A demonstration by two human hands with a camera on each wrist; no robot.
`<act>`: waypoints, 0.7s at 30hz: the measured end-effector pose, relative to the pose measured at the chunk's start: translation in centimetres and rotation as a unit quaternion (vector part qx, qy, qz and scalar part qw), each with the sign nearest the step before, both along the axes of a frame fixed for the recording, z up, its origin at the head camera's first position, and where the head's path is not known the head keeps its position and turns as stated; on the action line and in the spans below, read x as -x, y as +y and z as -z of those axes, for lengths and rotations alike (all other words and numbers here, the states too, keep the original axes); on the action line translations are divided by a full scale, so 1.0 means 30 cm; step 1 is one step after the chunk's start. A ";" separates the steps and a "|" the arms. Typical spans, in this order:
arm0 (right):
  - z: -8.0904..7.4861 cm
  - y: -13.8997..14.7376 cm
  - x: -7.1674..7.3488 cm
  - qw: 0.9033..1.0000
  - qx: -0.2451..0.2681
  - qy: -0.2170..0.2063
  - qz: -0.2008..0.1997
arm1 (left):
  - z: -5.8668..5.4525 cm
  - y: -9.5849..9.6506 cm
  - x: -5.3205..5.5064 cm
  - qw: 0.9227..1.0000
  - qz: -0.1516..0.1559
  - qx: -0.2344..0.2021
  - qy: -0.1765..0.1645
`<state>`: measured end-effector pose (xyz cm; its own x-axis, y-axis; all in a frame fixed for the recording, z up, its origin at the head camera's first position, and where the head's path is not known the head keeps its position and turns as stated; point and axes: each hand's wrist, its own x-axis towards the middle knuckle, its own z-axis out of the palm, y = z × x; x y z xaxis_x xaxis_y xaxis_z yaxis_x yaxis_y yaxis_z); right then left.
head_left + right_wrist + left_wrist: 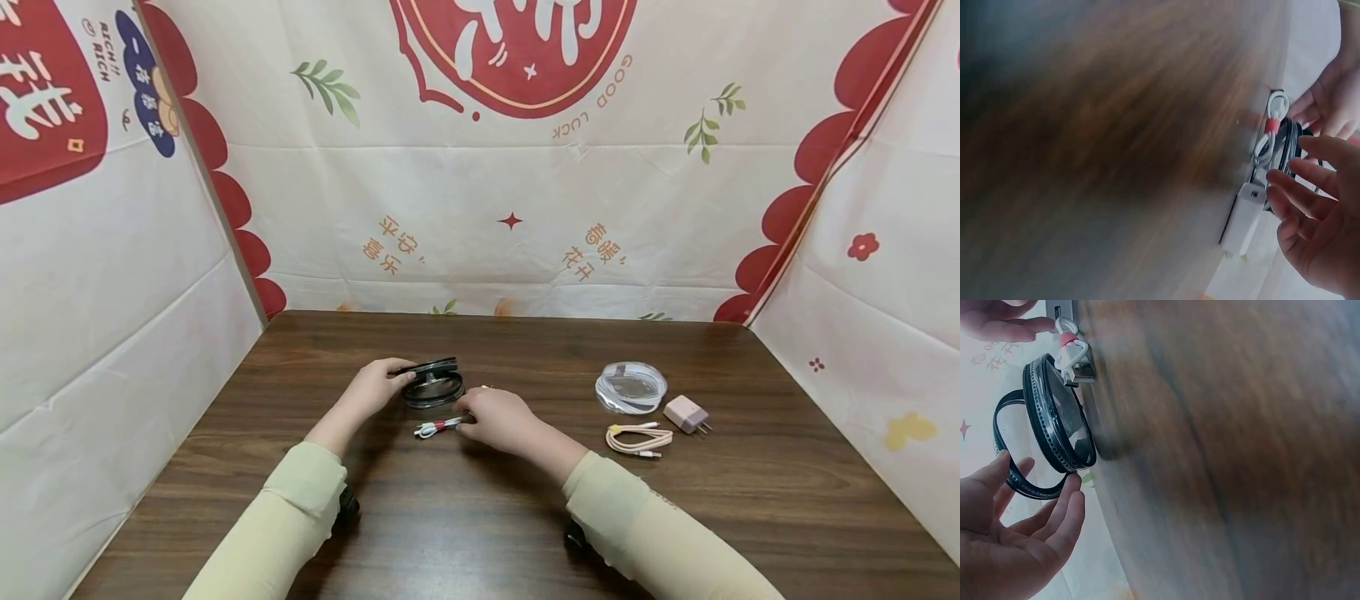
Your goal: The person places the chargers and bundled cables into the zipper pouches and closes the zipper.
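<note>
A small round clear case with black zip trim (433, 390) stands on the table with its lid (1011, 483) raised. My left hand (375, 387) pinches the lid's rim between thumb and finger, other fingertips at the base's edge. Close by the case's right side is my right hand (498, 417), its fingers (1310, 200) loosely bent. In front of the case lies a coiled white cable with a red tie (435, 428). A white charger block (1244, 219) sits beside the cable, hidden behind my right hand in the head view.
Farther right on the table lie a round clear case with white trim (632, 388), a pink charger plug (684, 413) and a coiled cream cable (637, 438). Printed cloth walls (480, 183) enclose the table's back and sides.
</note>
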<state>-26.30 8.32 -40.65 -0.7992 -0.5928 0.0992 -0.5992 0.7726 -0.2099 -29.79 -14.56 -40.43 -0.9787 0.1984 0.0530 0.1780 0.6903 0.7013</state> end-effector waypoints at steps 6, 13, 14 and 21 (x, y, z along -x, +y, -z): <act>0.011 -0.027 -0.003 0.999 -0.033 0.021 -0.001 | 0.000 -0.014 -0.002 1.000 -0.002 0.006 0.003; -0.002 -0.060 0.011 0.996 -0.075 0.037 0.003 | -0.006 -0.019 0.000 1.000 -0.008 0.011 0.010; -0.005 -0.065 0.014 0.996 -0.078 0.037 0.002 | -0.007 -0.018 0.000 1.000 -0.007 0.010 0.012; -0.021 -0.094 0.029 0.994 -0.103 0.021 0.014 | -0.013 -0.010 0.002 1.000 -0.006 0.004 0.023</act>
<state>-27.16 5.51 -40.02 -0.8138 -0.5811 0.0120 -0.5812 0.8135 -0.0201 -29.84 -14.87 -40.05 -0.9775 0.1873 0.0967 0.2018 0.6982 0.6869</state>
